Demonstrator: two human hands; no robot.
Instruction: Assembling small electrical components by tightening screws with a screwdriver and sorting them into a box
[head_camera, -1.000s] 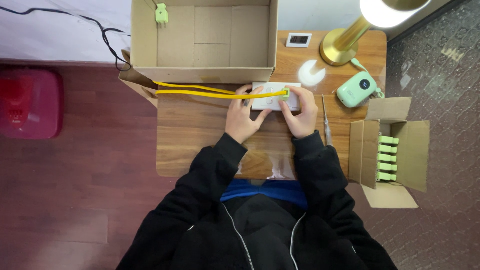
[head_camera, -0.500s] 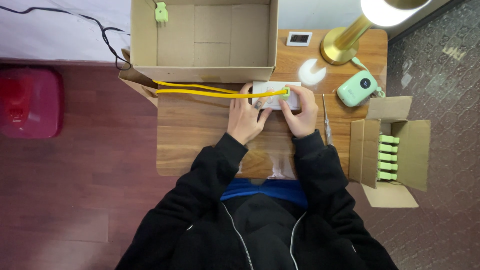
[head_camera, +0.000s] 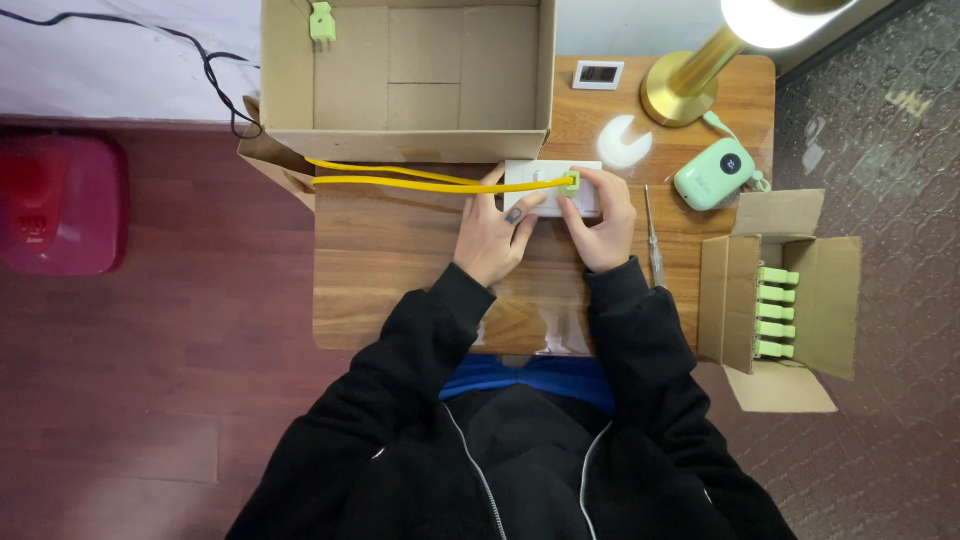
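Desk (head_camera: 400, 300): wooden, seen from above; all items below are carried on it or stand beside it.

Large cardboard box (head_camera: 405, 75): open, at the far edge, one small green piece in its far left corner.

Smaller cardboard box (head_camera: 780, 290): open, off the right edge, a row of green plugs (head_camera: 775, 312) stacked inside.

Brass lamp (head_camera: 690, 85): far right, lit.

Green round-cornered device (head_camera: 712, 173): near the lamp base.

White flat block (head_camera: 553, 187): just near of the large box, held flat between both hands.

Yellow cable (head_camera: 420, 180): looped from the left, ending in a green plug at the block.

Left hand (head_camera: 495, 230): grip closed on the block's left side.

Right hand (head_camera: 600, 220): fingertips pinched together on the plug.

Handling note: the block is best kept pressed flat and the plug kept square to it, cable slack left unpulled.
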